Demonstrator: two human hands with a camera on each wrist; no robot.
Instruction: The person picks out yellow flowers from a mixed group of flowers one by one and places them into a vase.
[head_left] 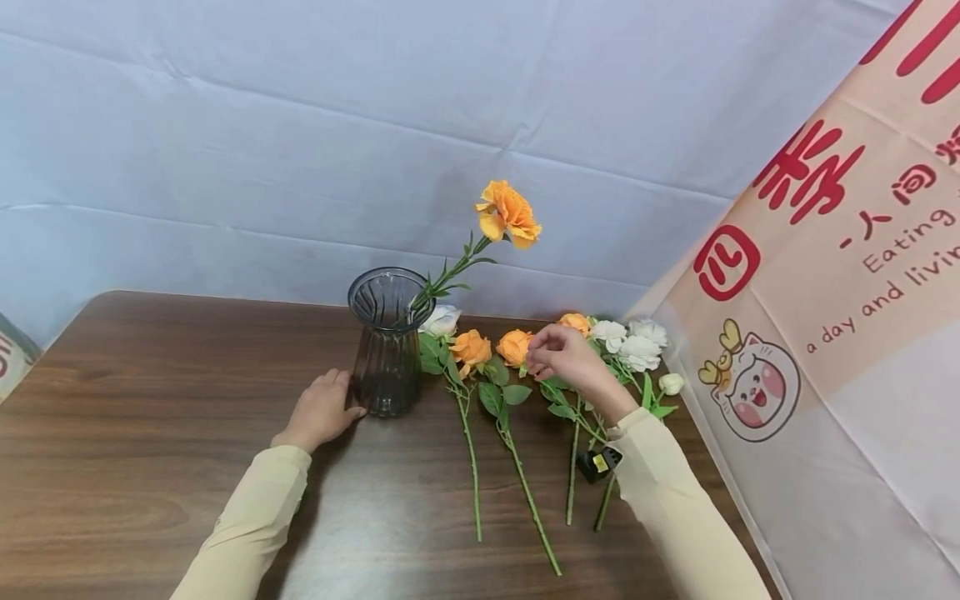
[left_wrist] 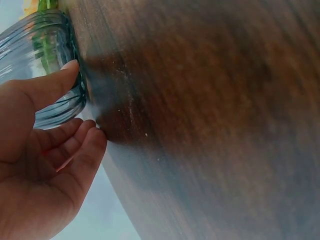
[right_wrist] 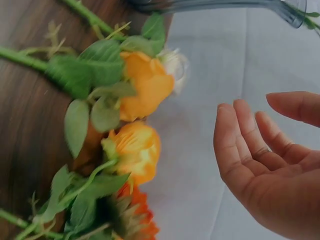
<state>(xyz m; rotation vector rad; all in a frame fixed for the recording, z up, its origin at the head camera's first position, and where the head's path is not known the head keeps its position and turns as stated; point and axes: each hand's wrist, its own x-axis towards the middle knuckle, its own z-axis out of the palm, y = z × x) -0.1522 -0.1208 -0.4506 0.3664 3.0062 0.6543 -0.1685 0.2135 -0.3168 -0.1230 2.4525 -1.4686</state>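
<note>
A dark glass vase (head_left: 386, 367) with a flared rim stands upright on the table. One orange carnation (head_left: 508, 215) leans out of it to the right, its stem inside the glass. Low on the vase's left side rests my left hand (head_left: 318, 412), thumb stretched across the glass in the left wrist view and the other fingers loosely bent beside the base. My right hand (right_wrist: 270, 165) holds nothing; its fingers are relaxed, with the thumb apart. It hovers above the lying flowers, near an orange rose (head_left: 514, 347). Left of that lies another orange rose (head_left: 472, 352).
White flowers (head_left: 640, 352) and a pale tulip bud (head_left: 671, 383) lie at the right of the wooden table (head_left: 187, 467). Green stems point toward the front. A pale cloth (head_left: 300, 167) hangs behind, and a printed banner (head_left: 840, 350) borders the right side.
</note>
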